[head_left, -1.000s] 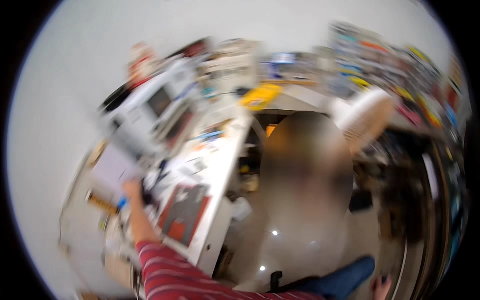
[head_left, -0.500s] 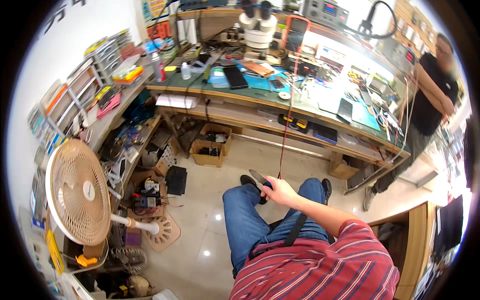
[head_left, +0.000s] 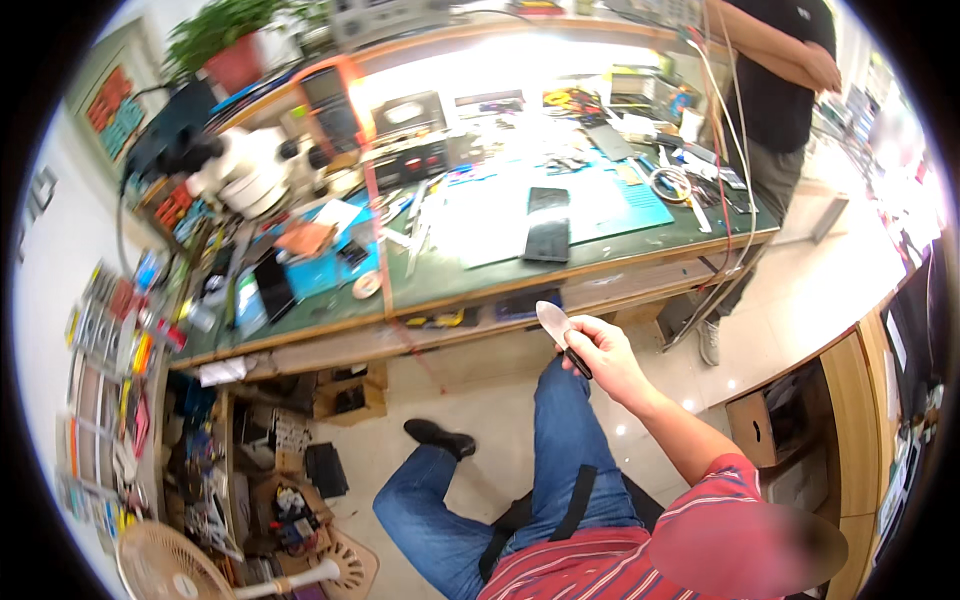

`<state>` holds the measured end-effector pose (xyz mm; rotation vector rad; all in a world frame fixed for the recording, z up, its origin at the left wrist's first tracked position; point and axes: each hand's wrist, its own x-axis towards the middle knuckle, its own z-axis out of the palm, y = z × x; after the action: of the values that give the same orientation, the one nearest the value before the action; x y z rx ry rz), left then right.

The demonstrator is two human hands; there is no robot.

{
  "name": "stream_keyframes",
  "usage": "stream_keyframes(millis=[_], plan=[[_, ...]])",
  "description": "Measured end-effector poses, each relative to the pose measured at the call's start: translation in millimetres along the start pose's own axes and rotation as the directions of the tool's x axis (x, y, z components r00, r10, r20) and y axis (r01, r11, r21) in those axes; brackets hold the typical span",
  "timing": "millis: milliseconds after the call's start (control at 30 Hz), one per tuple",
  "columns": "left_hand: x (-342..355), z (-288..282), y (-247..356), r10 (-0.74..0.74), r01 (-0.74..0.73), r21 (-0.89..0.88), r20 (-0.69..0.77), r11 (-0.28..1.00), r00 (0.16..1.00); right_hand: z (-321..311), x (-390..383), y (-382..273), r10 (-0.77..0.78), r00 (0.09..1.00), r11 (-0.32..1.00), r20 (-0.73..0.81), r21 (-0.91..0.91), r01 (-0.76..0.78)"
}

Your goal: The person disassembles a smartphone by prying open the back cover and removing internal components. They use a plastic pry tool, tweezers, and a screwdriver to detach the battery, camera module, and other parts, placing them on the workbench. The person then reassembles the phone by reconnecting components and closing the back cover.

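One hand on show: the right hand (head_left: 605, 360), just right of the middle of the frame, gripping a short, broad-bladed knife (head_left: 553, 321) around where blade meets black handle. Left hand's out of view, so can't tell what it's up to. Tip points up and left, handle end near the jeans (head_left: 582, 430), so I'd angle the edge away from the leg, tuck the fingertips behind it and shift the grip down the handle for better control.

Container-wise: left of centre, under the bench (head_left: 430, 285), a cardboard box (head_left: 374, 402) has something dark in it, too shadowy to name. Upper left, a reddish pot (head_left: 236, 66) holds a leafy plant (head_left: 212, 30). Lower right, the wooden cabinet (head_left: 846, 420) has a brown carton (head_left: 748, 425) inside; its contents don't show.
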<state>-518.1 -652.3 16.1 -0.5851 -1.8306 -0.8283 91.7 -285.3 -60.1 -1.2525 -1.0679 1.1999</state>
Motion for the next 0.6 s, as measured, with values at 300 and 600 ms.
stream_keyframes(millis=[300, 600], plan=[[-156.5, 108.4, 567.9, 0.851, 0.766, -0.539, 0.525, 0.351, -0.021, -101.9, 34.9, -32.8, -0.007, 0.991, 1.0, 0.136, 0.019, 0.004], [-201.4, 62.5, 702.2, 0.919, 0.91, -0.185, 0.211, 0.371, -0.332, -149.8, 38.7, -55.1, -0.095, 0.988, 0.978, 0.12, -0.174, 0.115]])
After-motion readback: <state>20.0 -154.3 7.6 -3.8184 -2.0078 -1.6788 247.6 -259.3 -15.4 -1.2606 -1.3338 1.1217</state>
